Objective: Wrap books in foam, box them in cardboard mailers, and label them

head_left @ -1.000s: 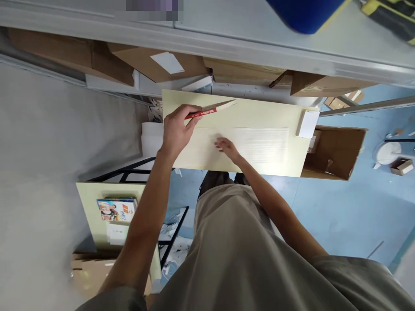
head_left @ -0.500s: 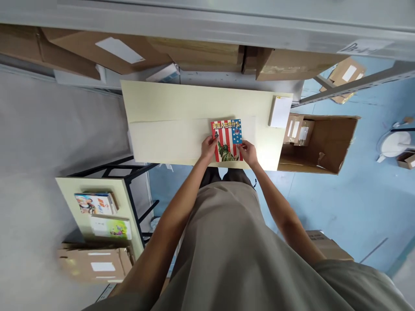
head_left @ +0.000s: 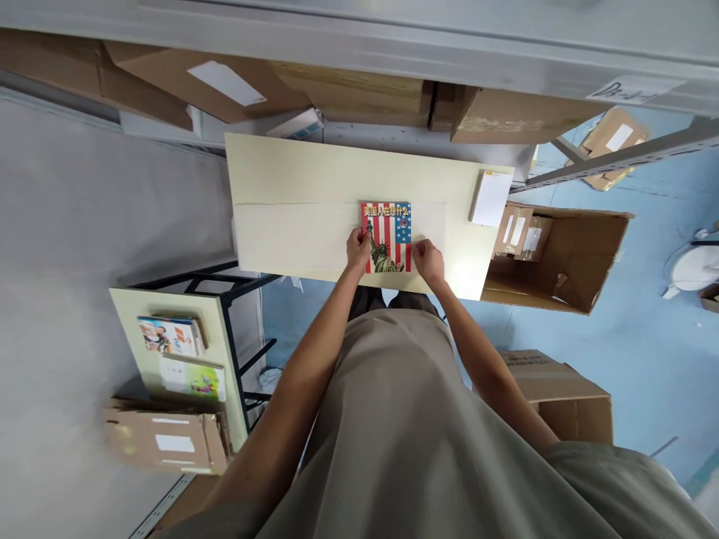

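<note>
A book [head_left: 387, 251] with a red-and-white striped cover, a blue starred corner and a Statue of Liberty picture lies over a pale, thin sheet [head_left: 297, 236] on the cream tabletop [head_left: 337, 168]. My left hand [head_left: 358, 251] pinches the book's left edge, thumb on the cover. At the right edge, my right hand [head_left: 428, 262] has its fingers curled together, close beside the cover. Whether something thin is between those fingertips I cannot make out. A white pad or box [head_left: 488, 198] lies near the table's right end.
An open cardboard box [head_left: 578, 258] stands right of the table, another open box [head_left: 567, 389] lower right. Cardboard boxes [head_left: 359, 93] line the shelf behind, under a grey beam [head_left: 393, 45]. A side table at lower left bears books [head_left: 194, 378] and flattened cardboard [head_left: 168, 442].
The right hand has shifted off the cover to just beside the book's right edge, fingers more curled. The left hand keeps its hold on the left edge. The whole view has shifted slightly.
</note>
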Tool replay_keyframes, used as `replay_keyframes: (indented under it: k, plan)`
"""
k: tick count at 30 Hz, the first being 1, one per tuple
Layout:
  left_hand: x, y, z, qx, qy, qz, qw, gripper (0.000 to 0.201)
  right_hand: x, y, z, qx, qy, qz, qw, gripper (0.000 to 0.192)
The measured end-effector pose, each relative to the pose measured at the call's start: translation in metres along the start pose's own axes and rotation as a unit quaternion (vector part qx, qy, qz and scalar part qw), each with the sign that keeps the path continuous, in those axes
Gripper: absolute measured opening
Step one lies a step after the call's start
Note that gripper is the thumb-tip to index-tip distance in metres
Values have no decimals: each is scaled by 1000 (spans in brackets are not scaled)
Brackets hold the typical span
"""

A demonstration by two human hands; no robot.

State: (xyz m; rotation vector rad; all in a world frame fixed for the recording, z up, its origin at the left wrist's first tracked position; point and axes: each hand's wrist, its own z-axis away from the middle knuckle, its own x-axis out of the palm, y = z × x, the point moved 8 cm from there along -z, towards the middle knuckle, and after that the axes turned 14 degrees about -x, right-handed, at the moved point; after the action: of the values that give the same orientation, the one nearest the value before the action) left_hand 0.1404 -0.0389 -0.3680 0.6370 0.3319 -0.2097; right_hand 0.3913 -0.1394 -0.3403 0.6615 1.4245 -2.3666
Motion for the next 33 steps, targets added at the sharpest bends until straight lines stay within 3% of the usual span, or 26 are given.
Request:
replay_keyframes:
  k: [5, 7, 12, 16, 21, 25, 29, 33]
  plan:
    - [0, 1, 4, -2, -19, 1, 1000, 13, -55, 12, 6, 48, 148, 81, 984, 36]
    - [-1, 1, 6, -5, -22, 1, 1000, 9, -66, 17, 6, 74, 172, 114, 976, 34]
    - [-4, 10, 10, 7, -28, -21, 999, 7, -68, 23, 3, 88, 165, 104, 977, 14]
    - [-8, 20, 12, 31, -14, -68, 997, 9, -69, 24, 5, 99, 173, 77, 977, 20]
    - [-15, 25, 10, 38, 5, -135, 990, 11, -65, 17, 3, 100, 137, 97, 981, 18]
    - [-23, 24, 5, 56, 9, -117, 991, 10, -69, -6, 10, 40, 140, 67, 987, 20]
    - [-32, 19, -2, 61, -1, -87, 994, 16, -46, -61, 14, -77, 97, 16, 992, 30]
    - [-35, 15, 3, 61, -34, -88, 994, 15, 22, -105, 0, -106, -7, 12, 994, 21]
